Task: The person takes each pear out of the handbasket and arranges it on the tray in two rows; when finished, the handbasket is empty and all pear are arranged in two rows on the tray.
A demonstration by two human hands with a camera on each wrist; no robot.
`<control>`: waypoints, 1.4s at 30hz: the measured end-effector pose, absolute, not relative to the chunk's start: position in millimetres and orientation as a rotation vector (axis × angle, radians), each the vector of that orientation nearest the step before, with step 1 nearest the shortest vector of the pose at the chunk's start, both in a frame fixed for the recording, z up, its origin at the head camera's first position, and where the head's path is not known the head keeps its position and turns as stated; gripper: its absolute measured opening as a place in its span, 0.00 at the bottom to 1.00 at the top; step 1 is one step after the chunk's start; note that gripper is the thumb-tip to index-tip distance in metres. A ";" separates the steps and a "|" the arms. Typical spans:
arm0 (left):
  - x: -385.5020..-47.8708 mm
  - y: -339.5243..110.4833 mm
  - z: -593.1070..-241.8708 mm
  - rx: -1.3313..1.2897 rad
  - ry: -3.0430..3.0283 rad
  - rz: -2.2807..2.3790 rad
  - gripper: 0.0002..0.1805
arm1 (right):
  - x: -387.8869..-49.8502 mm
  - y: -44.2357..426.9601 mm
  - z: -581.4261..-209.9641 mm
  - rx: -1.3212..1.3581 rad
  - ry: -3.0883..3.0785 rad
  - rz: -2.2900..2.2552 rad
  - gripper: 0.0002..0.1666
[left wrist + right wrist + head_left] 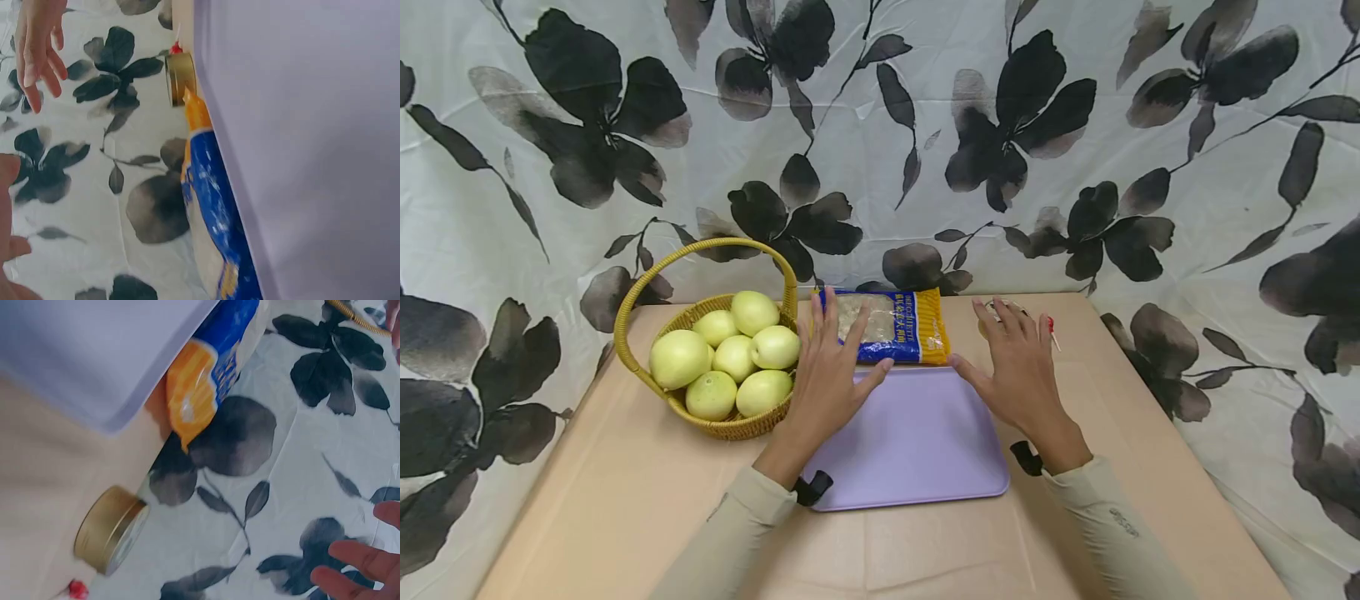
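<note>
My left hand [820, 379] is held over the left side of a lilac tray [917, 450], its fingers spread and nothing in them. Its fingertips overlap a blue and yellow plastic packet [910, 329] with pale contents, behind the tray. My right hand [1018, 383] hovers at the tray's right side, fingers apart and holding nothing. Partly hidden beyond it is a gold round tin [109, 528], clearer in the right wrist view. Beside the left hand stands a yellow wicker basket [733, 429] holding several pale green round fruits [733, 358].
A small red object [1051, 323] lies close to the tin, near the table's back edge. The basket's tall arched handle [625, 308] rises at the left. Behind the beige table [1112, 467] hangs a floral cloth [925, 167].
</note>
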State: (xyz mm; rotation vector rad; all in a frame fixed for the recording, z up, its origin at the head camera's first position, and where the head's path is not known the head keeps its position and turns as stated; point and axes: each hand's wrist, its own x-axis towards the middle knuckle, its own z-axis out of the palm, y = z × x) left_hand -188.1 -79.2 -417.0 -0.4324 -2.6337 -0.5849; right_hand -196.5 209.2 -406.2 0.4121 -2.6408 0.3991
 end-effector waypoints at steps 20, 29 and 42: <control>-120.7 -183.9 -439.0 -0.064 -2.120 -0.879 0.37 | -194.7 154.3 -416.0 0.649 -2.598 0.503 0.54; -106.0 -211.0 -462.8 0.260 -2.005 -1.047 0.39 | -198.0 123.5 -418.4 0.734 -2.568 0.619 0.53; -106.4 -218.8 -488.3 0.486 -1.960 -1.375 0.36 | -203.9 88.4 -426.1 0.851 -2.533 0.700 0.51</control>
